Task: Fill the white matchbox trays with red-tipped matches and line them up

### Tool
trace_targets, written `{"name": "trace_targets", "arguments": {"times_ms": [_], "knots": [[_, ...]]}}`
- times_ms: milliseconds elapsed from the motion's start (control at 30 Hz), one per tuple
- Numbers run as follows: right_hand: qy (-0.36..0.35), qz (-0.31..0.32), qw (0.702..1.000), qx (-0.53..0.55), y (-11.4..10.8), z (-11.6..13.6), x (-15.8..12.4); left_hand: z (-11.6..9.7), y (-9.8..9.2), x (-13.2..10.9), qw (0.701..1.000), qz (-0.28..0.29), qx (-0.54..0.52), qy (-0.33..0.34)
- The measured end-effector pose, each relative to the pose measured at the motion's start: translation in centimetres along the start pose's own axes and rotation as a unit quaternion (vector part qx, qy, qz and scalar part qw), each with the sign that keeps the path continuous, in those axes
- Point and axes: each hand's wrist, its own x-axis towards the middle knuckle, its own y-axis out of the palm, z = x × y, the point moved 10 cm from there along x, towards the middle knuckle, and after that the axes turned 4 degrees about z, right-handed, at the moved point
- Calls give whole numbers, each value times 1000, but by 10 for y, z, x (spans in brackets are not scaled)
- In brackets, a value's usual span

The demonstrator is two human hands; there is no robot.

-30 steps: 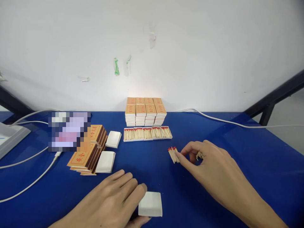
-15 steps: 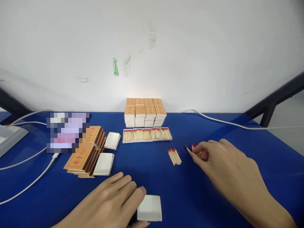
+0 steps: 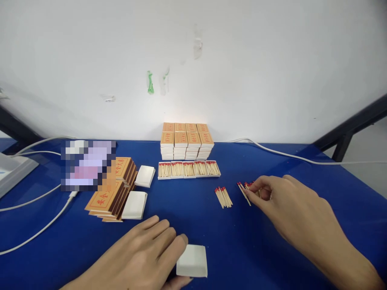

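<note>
My left hand [image 3: 145, 251] lies near the front edge of the blue table [image 3: 187, 217], its thumb and fingers closed on the side of an empty white matchbox tray [image 3: 192, 261]. My right hand [image 3: 287, 209] reaches to the right of a small bundle of red-tipped matches [image 3: 223, 196] lying loose on the table. Its thumb and forefinger pinch a second lot of matches [image 3: 244, 190], whose red heads stick out to the left of the fingers.
A row of open trays filled with matches [image 3: 189, 169] lies before a stack of closed orange matchboxes [image 3: 186, 140] at the wall. Orange sleeves [image 3: 113, 189] and two white trays [image 3: 134, 205] sit at the left. White cables [image 3: 33, 233] cross the table.
My right hand let the small bundle lie and moved right to the second lot of matches, then pinched them. My left hand stayed on the white tray.
</note>
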Motion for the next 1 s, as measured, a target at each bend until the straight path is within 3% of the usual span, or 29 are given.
{"name": "trace_targets", "arguments": {"times_ms": [167, 300, 467, 733, 867, 1000], "knots": [[7, 12, 998, 67, -4, 8, 2, -1, 3, -3, 1000, 7, -7, 2], [-20, 65, 987, 144, 7, 29, -2, -1, 1, -3, 1000, 6, -10, 2], [-18, 89, 984, 154, 16, 40, -6, 1, 1, -1, 1000, 1, -7, 4], [51, 119, 983, 133, 13, 20, -2, 0, -1, 0, 1000, -9, 10, -6], [93, 99, 989, 61, 7, 2, 2, -2, -4, 0, 1000, -18, 22, -1], [99, 116, 988, 17, 10, 1, 3, -2, -4, 1, 1000, -16, 21, -1]]}}
